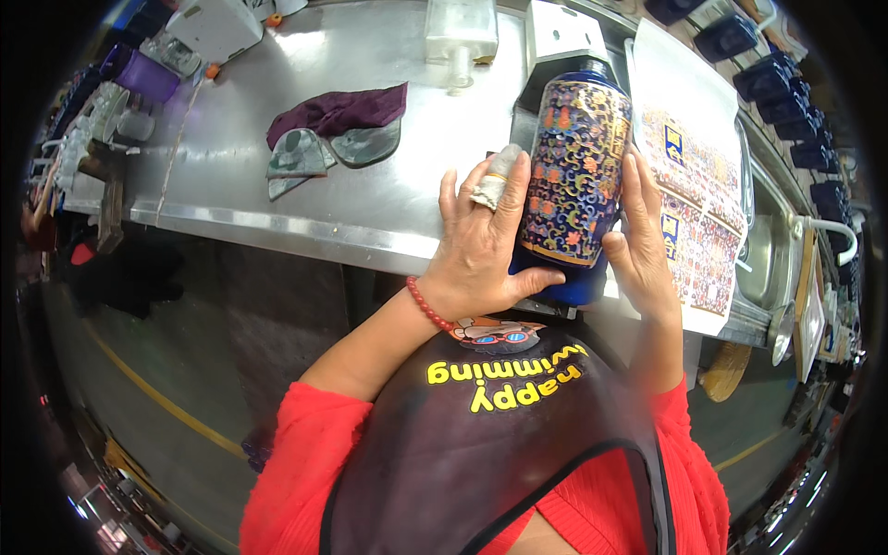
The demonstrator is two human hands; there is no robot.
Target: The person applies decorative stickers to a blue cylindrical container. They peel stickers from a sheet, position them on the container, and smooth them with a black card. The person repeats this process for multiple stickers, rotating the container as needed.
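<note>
A dark blue bottle point(578, 176) with a colourful floral and scroll pattern is at the edge of the metal worktable, its neck pointing away from me. My left hand point(481, 236) lies along its left side, with the thumb across the plain lower part. A pale cloth cover point(497, 178) wraps one finger of that hand. On the other side, my right hand point(645, 236) presses its fingers and palm against the bottle, so it is held between both hands. Right of the bottle lies a white sheet point(689, 92) printed with matching floral patterns.
A purple cloth point(347, 113) and grey-green flat pieces point(367, 143) lie on the worktable point(222, 176). A clear glass bottle point(461, 37) and a white box point(564, 32) stand farther back. At right are a sink point(760, 250), a tap point(837, 231) and several blue bottles point(786, 102).
</note>
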